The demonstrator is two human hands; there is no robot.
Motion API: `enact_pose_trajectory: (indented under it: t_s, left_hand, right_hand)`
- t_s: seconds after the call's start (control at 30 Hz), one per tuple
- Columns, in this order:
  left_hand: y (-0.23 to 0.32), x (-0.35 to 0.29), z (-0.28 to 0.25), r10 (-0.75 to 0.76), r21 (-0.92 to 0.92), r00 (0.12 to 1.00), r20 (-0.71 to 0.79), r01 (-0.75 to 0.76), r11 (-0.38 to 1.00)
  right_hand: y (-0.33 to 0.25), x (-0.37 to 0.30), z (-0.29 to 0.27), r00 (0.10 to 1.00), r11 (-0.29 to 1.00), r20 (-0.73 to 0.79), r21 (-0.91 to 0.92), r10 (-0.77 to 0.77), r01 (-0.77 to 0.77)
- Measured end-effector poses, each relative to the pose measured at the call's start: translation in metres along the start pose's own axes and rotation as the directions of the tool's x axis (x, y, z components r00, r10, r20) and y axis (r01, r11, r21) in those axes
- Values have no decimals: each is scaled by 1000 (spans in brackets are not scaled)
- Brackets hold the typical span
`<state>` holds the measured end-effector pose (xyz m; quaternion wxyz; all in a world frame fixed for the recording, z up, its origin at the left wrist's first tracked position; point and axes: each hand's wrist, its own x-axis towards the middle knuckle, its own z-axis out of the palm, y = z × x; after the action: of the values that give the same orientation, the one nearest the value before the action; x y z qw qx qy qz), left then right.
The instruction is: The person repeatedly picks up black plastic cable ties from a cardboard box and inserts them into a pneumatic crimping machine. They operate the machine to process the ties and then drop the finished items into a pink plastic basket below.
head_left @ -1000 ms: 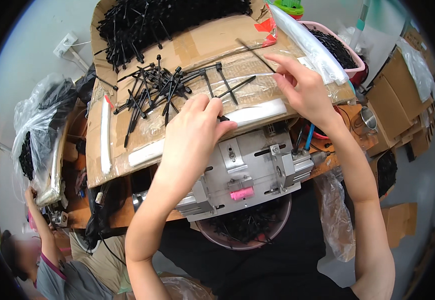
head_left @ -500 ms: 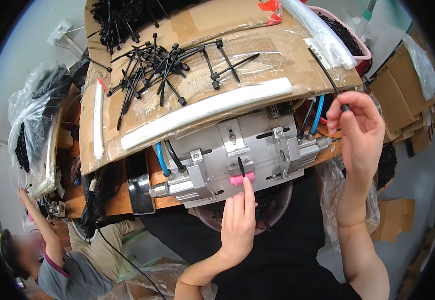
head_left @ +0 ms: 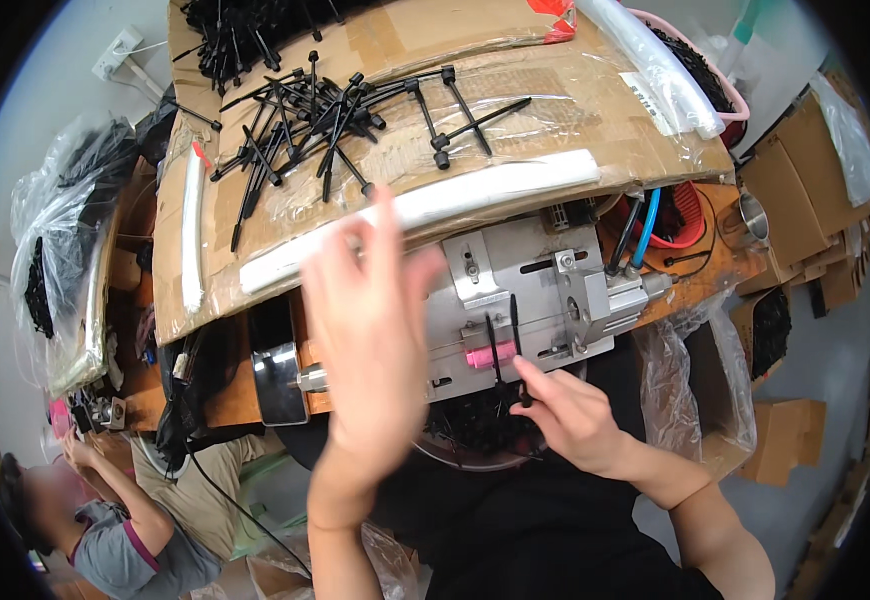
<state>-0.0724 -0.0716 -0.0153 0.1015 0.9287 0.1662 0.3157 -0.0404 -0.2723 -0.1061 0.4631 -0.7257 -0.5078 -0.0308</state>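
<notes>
My right hand (head_left: 572, 418) is closed on a black rod with a knobbed end (head_left: 516, 325), pinched low near the knob. The rod stands out over the front of a metal fixture (head_left: 545, 290), just beside its pink block (head_left: 482, 356). A second black rod (head_left: 496, 352) lies across the pink block. My left hand (head_left: 375, 320), blurred by motion, is raised over the fixture's left part with its fingers apart and nothing visible in it. Beyond its fingertips, a loose pile of similar black rods (head_left: 330, 125) lies on a taped cardboard sheet (head_left: 515, 100).
Below the fixture sits a bowl of black pieces (head_left: 470, 425). Blue and black tubes (head_left: 647, 230) run to the fixture's cylinders. A red basket (head_left: 690, 215) and a metal cup (head_left: 752, 215) stand at right. Another person (head_left: 140, 520) works at the lower left.
My right hand has come down and left to the pink block with its rod. My left hand has lifted off the block and moved up and left towards the pile.
</notes>
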Motion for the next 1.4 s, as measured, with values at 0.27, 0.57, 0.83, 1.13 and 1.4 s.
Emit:
enact_pose_trajectory:
  t_s: [0.27,0.57,0.83,1.13,1.4]
  left_hand:
    - [-40,45,-8,12,-246,994,111,16,969]
    - [8,-58,-32,12,-301,995,94,17,954]
    - [44,-128,30,59,-176,947,317,-2,984]
    - [42,-128,35,92,13,957,275,-99,995]
    - [44,-122,30,93,57,939,332,-119,991]
  right_hand:
    - [6,-1,24,998,999,42,-9,-36,36]
    - [-14,60,-32,981,953,109,-239,-163,185]
    - [31,248,-47,921,670,368,-653,-128,353]
    - [6,164,-90,982,967,-102,219,158,-132]
    - [2,63,-80,978,957,-154,274,140,-94]
